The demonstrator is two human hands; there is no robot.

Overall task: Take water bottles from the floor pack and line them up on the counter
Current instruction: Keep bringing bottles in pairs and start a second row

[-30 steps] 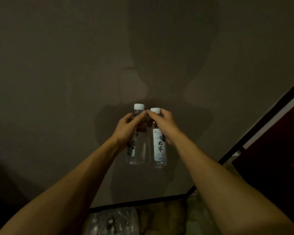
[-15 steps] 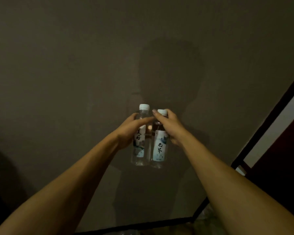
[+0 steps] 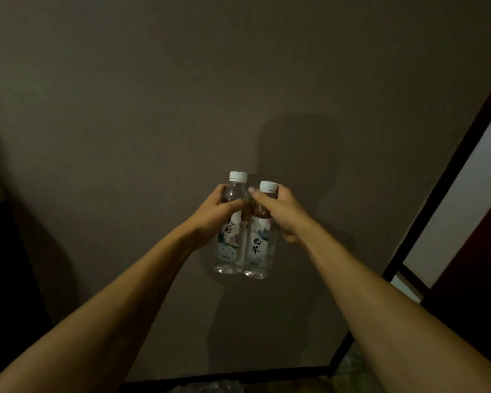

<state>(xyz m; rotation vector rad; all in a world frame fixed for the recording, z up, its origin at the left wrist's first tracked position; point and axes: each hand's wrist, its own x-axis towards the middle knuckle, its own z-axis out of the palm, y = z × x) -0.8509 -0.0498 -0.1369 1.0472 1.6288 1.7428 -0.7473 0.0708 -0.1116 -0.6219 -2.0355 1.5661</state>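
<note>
**Two bottles held side by side over the counter**

A wide, dim grey-brown counter surface point(image 3: 125, 137) fills most of the view, edged by a thin black frame point(image 3: 425, 211) that runs along its near side and up its right side. Beyond that edge on the right lie a pale strip of floor point(image 3: 451, 211) and a dark red panel point(image 3: 476, 262). Crinkled clear plastic wrap point(image 3: 210, 388) shows at the bottom edge, below the frame; it is too dark to say what it holds. Soft shadows of the arms and bottles fall on the surface behind them. Nothing stands between the bottles and the bare surface around them.

Both forearms reach forward from the lower corners and meet near the middle. The left hand point(image 3: 213, 214) wraps its fingers round the shoulder of the left clear plastic water bottle with a white cap point(image 3: 229, 251). The right hand point(image 3: 281, 214) grips the neck and shoulder of the right clear plastic water bottle with a white cap point(image 3: 258, 251), its thumb lying across just under the cap.

The two bottles stand upright and touch along their sides, over the middle of the counter. Each carries a pale label with black brush characters. Whether their bases rest on the surface or hang just above it cannot be told.
</note>
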